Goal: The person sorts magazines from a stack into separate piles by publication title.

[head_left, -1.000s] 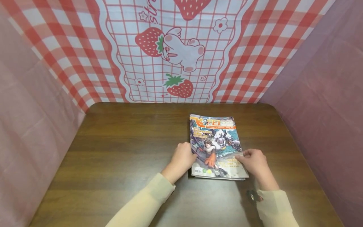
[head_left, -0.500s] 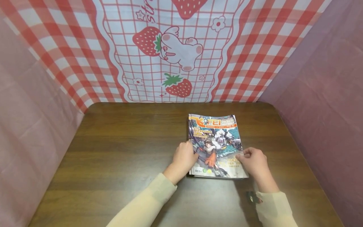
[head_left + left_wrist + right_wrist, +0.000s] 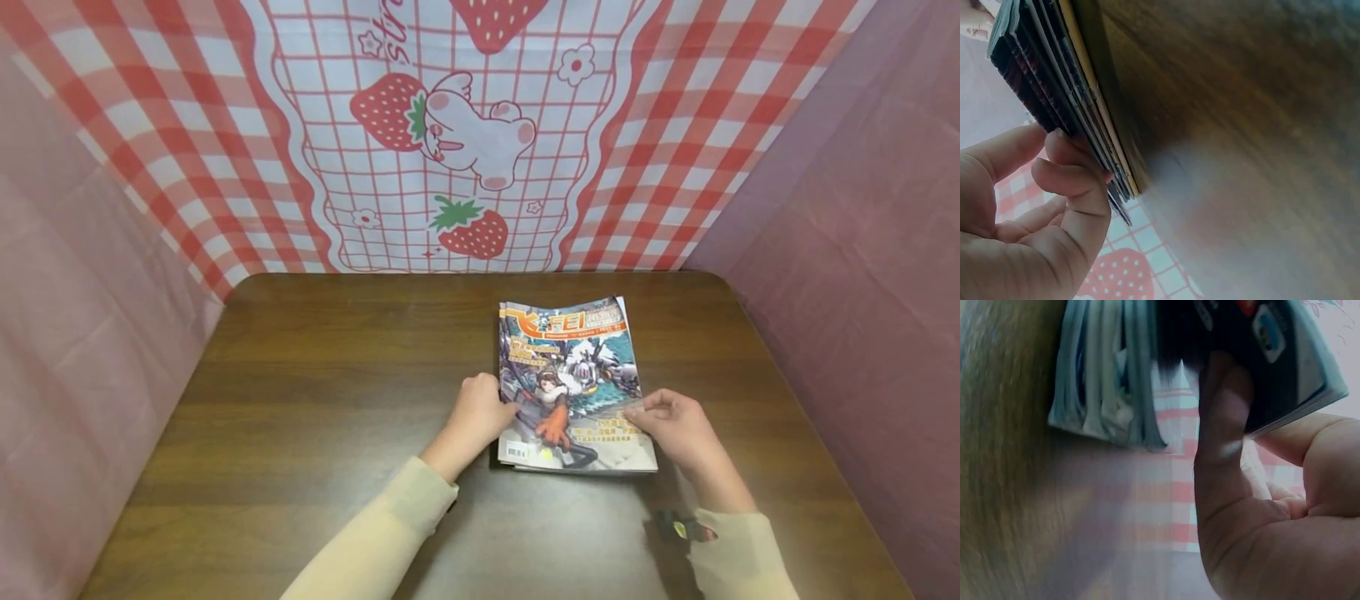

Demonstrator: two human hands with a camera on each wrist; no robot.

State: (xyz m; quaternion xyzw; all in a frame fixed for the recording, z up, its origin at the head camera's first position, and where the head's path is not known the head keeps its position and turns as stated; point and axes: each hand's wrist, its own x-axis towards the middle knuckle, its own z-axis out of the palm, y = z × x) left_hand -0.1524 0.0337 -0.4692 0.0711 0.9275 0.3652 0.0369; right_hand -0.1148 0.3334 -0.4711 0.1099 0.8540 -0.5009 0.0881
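Observation:
A stack of several magazines (image 3: 1088, 94) lies on the wooden table, its layered edges showing in both wrist views. On top is a magazine (image 3: 562, 367) with an orange title and a cartoon figure on its cover. My right hand (image 3: 678, 425) pinches that magazine's right edge between thumb and fingers. In the right wrist view this side is raised, with a gap between it and the lower magazines (image 3: 1110, 381). My left hand (image 3: 476, 417) grips its left edge, thumb on the cover and curled fingers (image 3: 1069, 178) against the spines.
The brown wooden table (image 3: 300, 417) spreads around the stack. A red and white checked strawberry cloth (image 3: 465, 150) hangs behind it. Pink cloth walls (image 3: 847, 275) stand at the sides. A dark device (image 3: 678, 527) sits at the right wrist.
The top magazine has tilted up on its right and its far right corner has moved slightly away from me. Both hands keep hold, the left shifting slightly left.

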